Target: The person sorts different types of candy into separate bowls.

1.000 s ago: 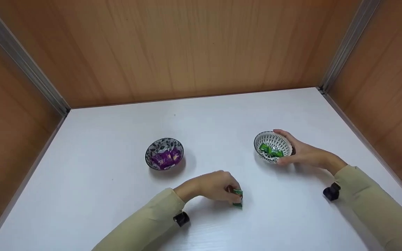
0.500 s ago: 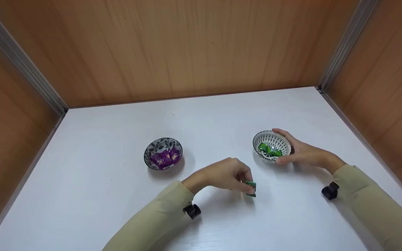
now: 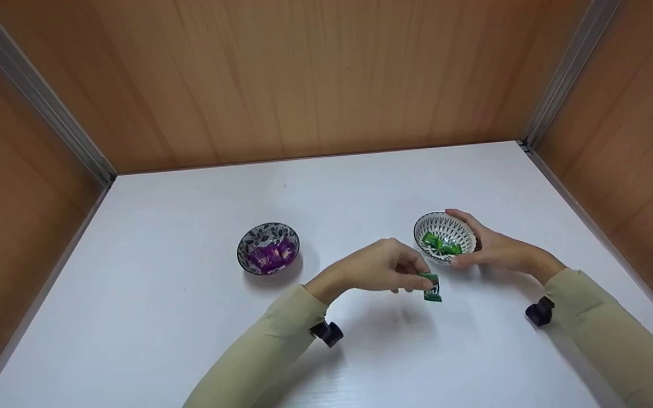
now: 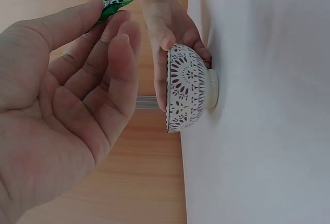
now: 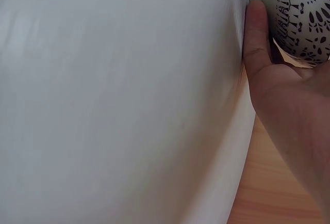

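Note:
My left hand (image 3: 383, 265) pinches a green wrapped candy (image 3: 433, 289) between thumb and fingertips. It hovers over the white table, just in front of the white patterned bowl (image 3: 456, 225). In the left wrist view the candy (image 4: 117, 0) shows a crimped wrapper end, and the bowl (image 4: 186, 87) stands on its foot beyond the fingers. Several green candies (image 3: 441, 245) lie inside that bowl. My right hand (image 3: 494, 249) holds the bowl from its right side, thumb at the near side and fingers at the far side. The right wrist view shows a finger (image 5: 256, 28) by the bowl's foot.
Left of my left hand stands a dark floral bowl (image 3: 267, 231) with several purple wrapped candies (image 3: 272, 256). Wooden panels (image 3: 315, 79) enclose the white table (image 3: 151, 317) at the back and on both sides.
My left hand has lifted the green candy off the table and moved it right and away from me, closer to the white bowl. The right hand and both bowls stay in place.

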Available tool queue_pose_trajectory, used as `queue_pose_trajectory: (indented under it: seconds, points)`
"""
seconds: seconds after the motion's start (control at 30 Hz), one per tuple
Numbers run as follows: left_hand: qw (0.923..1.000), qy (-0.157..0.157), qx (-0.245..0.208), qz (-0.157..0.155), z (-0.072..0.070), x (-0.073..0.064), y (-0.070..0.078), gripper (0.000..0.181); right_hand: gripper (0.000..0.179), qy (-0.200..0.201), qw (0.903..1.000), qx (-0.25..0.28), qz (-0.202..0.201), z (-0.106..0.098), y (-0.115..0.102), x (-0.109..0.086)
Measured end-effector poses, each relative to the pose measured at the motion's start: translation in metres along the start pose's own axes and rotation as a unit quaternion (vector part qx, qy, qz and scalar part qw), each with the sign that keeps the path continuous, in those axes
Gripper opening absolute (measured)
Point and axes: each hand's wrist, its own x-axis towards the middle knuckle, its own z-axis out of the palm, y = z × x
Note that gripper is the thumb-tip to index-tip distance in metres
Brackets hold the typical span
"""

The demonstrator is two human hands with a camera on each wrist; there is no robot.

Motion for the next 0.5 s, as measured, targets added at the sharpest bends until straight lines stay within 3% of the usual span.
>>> queue_pose_trajectory:
  seconds: [0.3,0.5]
  points:
    - [0.9987,0.051,-0.008,0.003,-0.004,0.011,0.008,0.019,0.105,-0.01,0.9999,0.008,-0.002,0.0,0.0,0.0]
    - [0.9935,0.111,-0.022,-0.005,-0.007,0.022,0.009,0.022,0.106,-0.013,0.9998,0.012,-0.012,-0.001,-0.001,0.001]
